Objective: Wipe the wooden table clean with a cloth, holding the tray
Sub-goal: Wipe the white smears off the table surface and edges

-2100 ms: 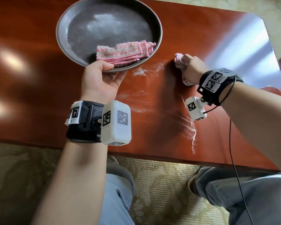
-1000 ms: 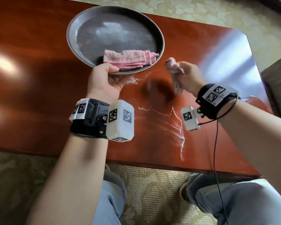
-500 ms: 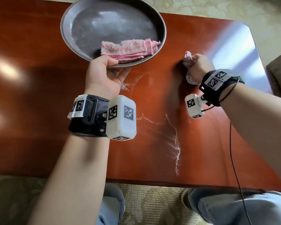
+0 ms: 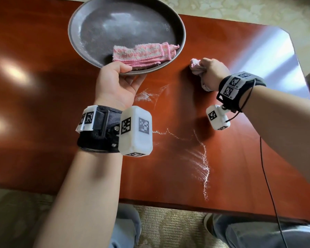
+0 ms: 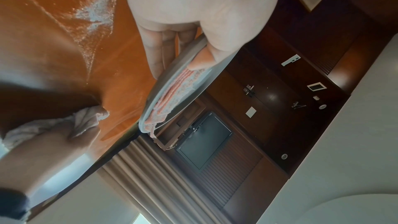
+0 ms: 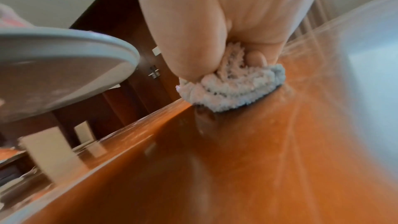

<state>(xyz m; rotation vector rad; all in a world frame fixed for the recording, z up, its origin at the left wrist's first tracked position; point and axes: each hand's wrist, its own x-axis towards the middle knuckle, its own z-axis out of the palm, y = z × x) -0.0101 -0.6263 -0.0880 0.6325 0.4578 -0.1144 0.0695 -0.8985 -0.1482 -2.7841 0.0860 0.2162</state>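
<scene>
My left hand [image 4: 118, 77] grips the near rim of a round grey metal tray [image 4: 89, 18], thumb on top and fingers beneath, holding it above the red-brown wooden table [image 4: 34, 97]. A folded pink towel [image 4: 141, 53] lies in the tray by my thumb. My right hand [image 4: 211, 71] clutches a crumpled pale pink cloth [image 4: 195, 66] and presses it on the table just right of the tray. In the right wrist view the cloth [image 6: 232, 89] touches the wood under my fist. White powder streaks [image 4: 202, 158] run across the table between my wrists and toward the near edge.
A smaller powder patch [image 4: 143, 96] lies beside my left palm. The table's far right corner [image 4: 284, 51] glares with reflected light. The near table edge [image 4: 186, 206] is above my knees and patterned carpet. A cable [image 4: 265, 167] hangs from my right wrist.
My right hand lifted the cloth off the table a second ago, then set it down farther right and back, beside the tray. The left hand kept hold of the tray.
</scene>
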